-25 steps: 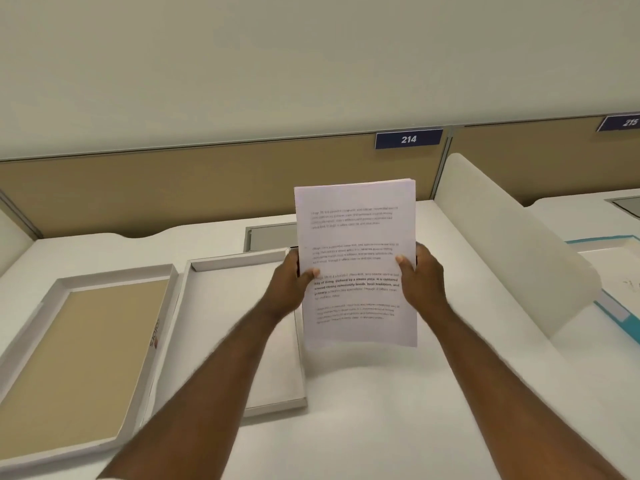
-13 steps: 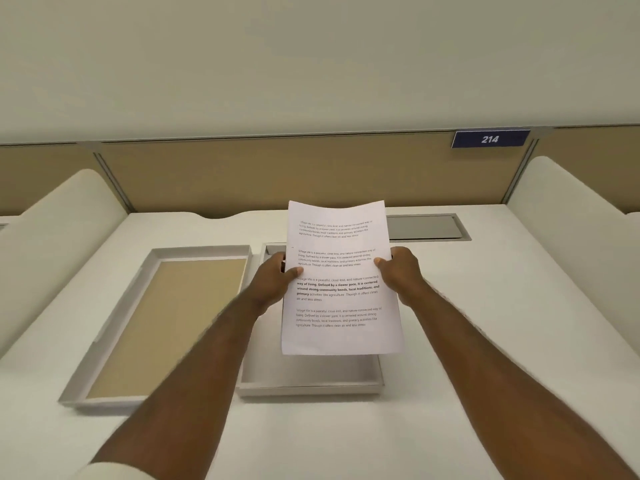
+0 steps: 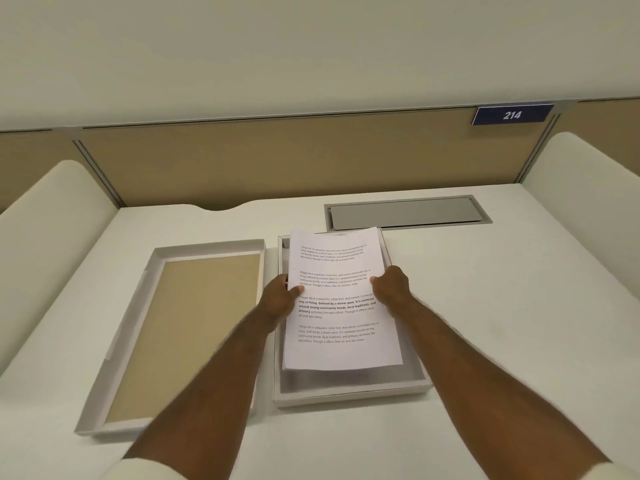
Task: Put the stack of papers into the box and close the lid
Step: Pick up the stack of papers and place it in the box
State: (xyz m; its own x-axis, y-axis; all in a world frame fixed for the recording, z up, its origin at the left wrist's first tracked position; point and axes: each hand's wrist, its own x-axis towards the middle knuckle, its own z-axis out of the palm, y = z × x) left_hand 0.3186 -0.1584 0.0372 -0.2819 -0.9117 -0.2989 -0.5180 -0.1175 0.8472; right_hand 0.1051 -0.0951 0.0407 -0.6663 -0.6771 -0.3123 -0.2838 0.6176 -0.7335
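Observation:
A white stack of papers [image 3: 337,327] with printed text hovers flat over the shallow white box [image 3: 353,393] on the desk, its near edge just above the box floor. My left hand [image 3: 278,299] grips the stack's left edge with the thumb on top. My right hand [image 3: 391,289] grips the right edge the same way. The box lid [image 3: 138,327], white-rimmed with a tan inner face, lies upturned on the desk to the left of the box. The papers hide most of the box's inside.
A grey cable flap [image 3: 405,212] is set into the white desk [image 3: 502,323] behind the box. White side dividers [image 3: 45,237] rise left and right, with a tan back panel [image 3: 294,161] carrying a blue "214" sign [image 3: 512,115].
The papers went from held upright to the right of the box to lowered and tilted flat over the box. The view swung so the box now sits in the middle.

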